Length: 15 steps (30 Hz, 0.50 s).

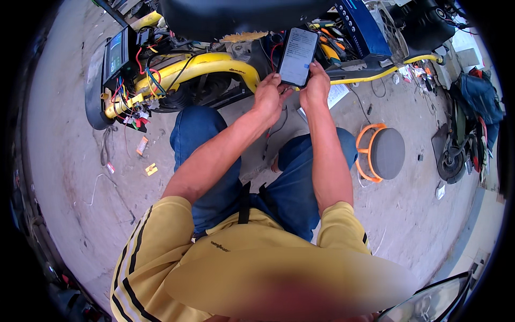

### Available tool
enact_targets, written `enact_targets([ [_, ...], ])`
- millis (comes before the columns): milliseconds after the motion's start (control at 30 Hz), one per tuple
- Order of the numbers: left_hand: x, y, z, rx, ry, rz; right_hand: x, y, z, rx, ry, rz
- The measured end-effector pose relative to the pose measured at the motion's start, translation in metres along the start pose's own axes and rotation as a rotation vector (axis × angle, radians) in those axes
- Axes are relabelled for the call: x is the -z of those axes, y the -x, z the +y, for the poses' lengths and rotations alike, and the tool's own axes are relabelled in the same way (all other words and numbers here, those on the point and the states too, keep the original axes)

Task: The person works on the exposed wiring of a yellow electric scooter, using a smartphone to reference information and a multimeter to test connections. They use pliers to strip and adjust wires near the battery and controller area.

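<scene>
A black smartphone (294,53) with a lit screen of text is held upright over a yellow scooter frame (191,66). My left hand (269,96) grips its lower left corner, while my right hand (315,85) holds the lower right edge. Behind the phone, pliers or tools (328,49) with yellow-orange handles lie beside a dark blue box (358,29). At the left, a black electronic unit (117,56) sits on the scooter with loose coloured wires (129,104) around it. A white paper (335,99) is partly hidden behind my right arm.
An orange-framed round stool (387,153) stands at my right. Further right are a dark backpack (476,95) and another wheeled vehicle (449,161). Small scraps and cables lie on the concrete floor (80,177). The scooter's black seat (219,15) spans the top.
</scene>
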<state>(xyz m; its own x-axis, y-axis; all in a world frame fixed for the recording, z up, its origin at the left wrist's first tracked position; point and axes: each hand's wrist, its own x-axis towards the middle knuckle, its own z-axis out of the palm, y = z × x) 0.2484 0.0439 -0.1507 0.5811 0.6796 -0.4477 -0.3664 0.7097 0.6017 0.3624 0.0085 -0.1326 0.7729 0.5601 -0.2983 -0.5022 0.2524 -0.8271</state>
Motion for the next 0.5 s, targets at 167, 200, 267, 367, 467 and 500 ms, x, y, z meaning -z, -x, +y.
enact_targets([
  [167,0.005,-0.013,0.001,0.016,0.044,-0.032,-0.022,-0.003,-0.005,0.048,0.099,0.048],
  [200,0.005,-0.02,0.003,0.017,0.062,-0.051,-0.022,-0.007,-0.007,0.066,0.107,0.044],
  [267,0.002,-0.03,0.002,0.025,0.091,-0.065,-0.023,-0.012,-0.011,0.099,0.131,0.035],
  [367,-0.011,-0.044,-0.005,0.048,0.124,-0.057,-0.01,-0.029,-0.01,0.165,0.173,0.021],
  [467,-0.021,-0.057,-0.011,0.064,0.16,-0.035,-0.011,-0.015,-0.012,0.12,0.211,0.083],
  [500,-0.024,-0.062,-0.013,0.066,0.159,-0.014,-0.01,-0.015,-0.01,0.152,0.276,0.104],
])
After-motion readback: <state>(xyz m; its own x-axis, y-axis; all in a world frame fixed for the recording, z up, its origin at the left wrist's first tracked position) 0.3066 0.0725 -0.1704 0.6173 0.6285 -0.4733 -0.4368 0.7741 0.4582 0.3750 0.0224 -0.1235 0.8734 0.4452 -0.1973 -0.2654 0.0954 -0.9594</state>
